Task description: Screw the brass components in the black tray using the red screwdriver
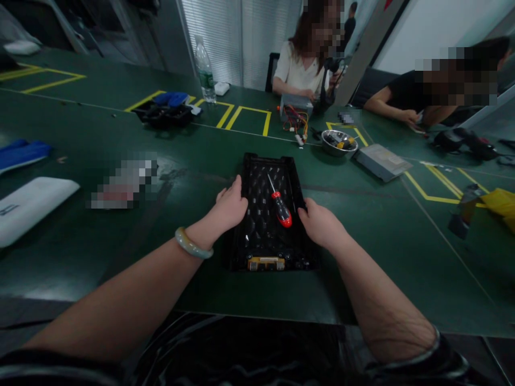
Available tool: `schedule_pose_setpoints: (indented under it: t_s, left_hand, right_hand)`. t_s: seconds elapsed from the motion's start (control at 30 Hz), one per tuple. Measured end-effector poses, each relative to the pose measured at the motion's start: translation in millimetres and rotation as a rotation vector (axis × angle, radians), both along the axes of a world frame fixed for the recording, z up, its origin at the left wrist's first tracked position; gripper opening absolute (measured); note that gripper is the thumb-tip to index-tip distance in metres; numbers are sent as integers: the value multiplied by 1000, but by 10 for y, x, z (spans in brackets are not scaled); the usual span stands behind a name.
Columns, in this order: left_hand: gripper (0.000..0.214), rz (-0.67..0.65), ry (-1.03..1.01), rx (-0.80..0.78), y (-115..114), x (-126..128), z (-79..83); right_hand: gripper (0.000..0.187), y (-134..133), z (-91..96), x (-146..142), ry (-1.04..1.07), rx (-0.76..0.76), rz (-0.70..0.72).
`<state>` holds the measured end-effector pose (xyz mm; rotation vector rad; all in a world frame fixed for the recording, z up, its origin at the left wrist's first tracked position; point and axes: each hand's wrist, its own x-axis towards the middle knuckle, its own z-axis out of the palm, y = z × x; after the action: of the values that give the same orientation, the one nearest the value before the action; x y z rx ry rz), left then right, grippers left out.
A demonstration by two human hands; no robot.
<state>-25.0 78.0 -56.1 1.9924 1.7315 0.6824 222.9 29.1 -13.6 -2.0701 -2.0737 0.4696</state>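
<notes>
A black plastic casing (257, 230) with a dimpled inner floor lies in front of me on the green table. At its near end sits a small yellowish circuit board (266, 263) with connectors. Inside the casing rests a screwdriver (281, 209) with a red and black handle, its tip pointing away from me. My left hand (230, 206) grips the left wall, thumb at the rim and fingers along the outside. On the opposite wall, my right hand (319, 222) is closed round the edge; its fingertips are partly hidden.
Ahead are a metal bowl (339, 143) of small parts, a grey metal panel (382, 162) and a power supply (295, 107) with loose wires. A white case (36, 206) and blue glove (24, 154) lie left. A water bottle (205, 75) stands farther back; two people sit opposite.
</notes>
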Motion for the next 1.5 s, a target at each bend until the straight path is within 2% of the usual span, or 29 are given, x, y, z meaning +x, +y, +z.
schedule_pose_setpoints:
  t_s: [0.13,0.37,0.67,0.9,1.13,1.23,1.33,1.5]
  left_hand:
    - [80,37,-6,-70,-6,40,36]
    - [77,33,-61,-97,-21,22,75]
    - [68,26,-190,-76,8,-60,20]
    - [46,60,-273,-45,-27,-15,12]
    - [44,79,-343,-17,-52,-25,71]
    - [43,102,-381,-18,-60,-15,99]
    - [42,120,-421,-23,-75,-10,117]
    - [45,120,-458,-62,-118,-24,142]
  right_hand:
    - [37,-7,22,-34,-31,-50,-27]
    - [38,-4,46,-78,-32,-73,-69]
    - [40,-34,108,-103,-67,-92,-123]
    - [40,-34,57,-166,-126,-115,-161]
    - [40,-80,53,-144,-99,-98,-143]
    - [39,-120,69,-56,-84,-103,-139]
    - [38,-224,112,153,-74,-106,-148]
    - [38,-517,224,805,-83,-104,-221]
